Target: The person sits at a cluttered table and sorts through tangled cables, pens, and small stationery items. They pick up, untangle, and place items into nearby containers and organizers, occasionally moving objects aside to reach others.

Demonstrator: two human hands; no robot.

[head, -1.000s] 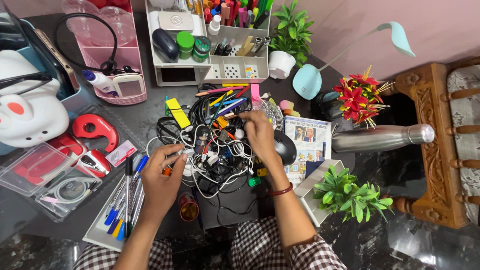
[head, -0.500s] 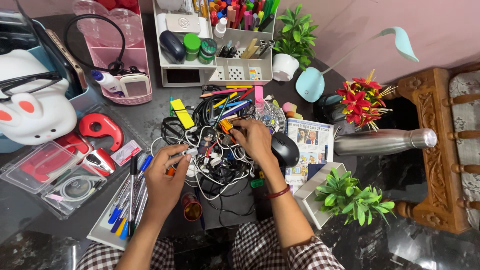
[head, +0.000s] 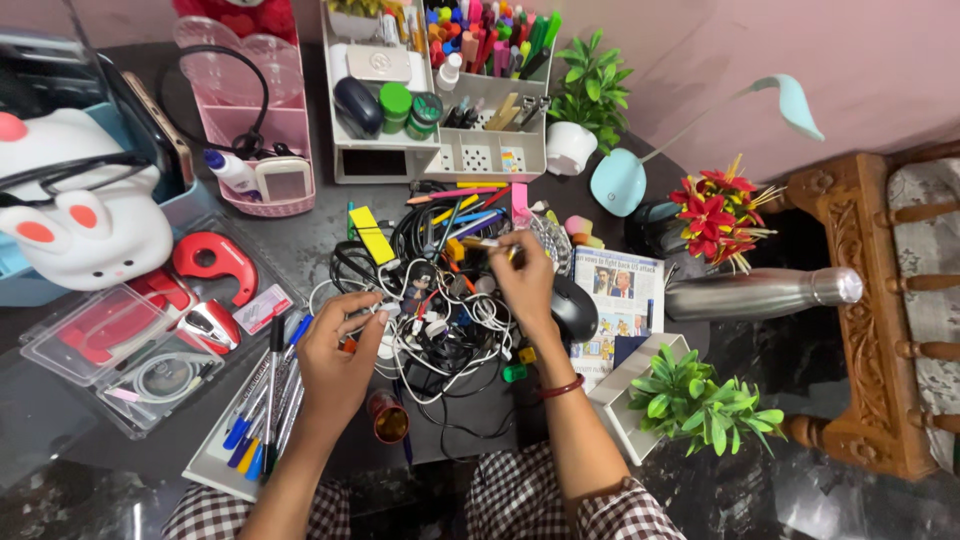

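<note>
A tangle of black and white cables [head: 440,325], mixed with pens and small bits, lies on the dark table in front of me. My left hand [head: 335,350] rests at the pile's left edge and pinches a white cable end [head: 377,310]. Over the top of the pile, my right hand [head: 525,278] grips a thin pen [head: 482,243] between its fingertips. A black mouse [head: 576,306] lies just right of that hand.
A white desk organizer [head: 440,150] with markers and a pink organizer [head: 262,130] stand at the back. At left are a white rabbit-shaped box [head: 85,235], a red tape dispenser [head: 215,265] and a clear case [head: 100,350]. A steel bottle [head: 760,292], newspaper [head: 620,285] and potted plant [head: 700,400] lie right.
My right hand has closed on a thin pen in the pile and raised it slightly toward the back. My left hand keeps its hold on the white cable end.
</note>
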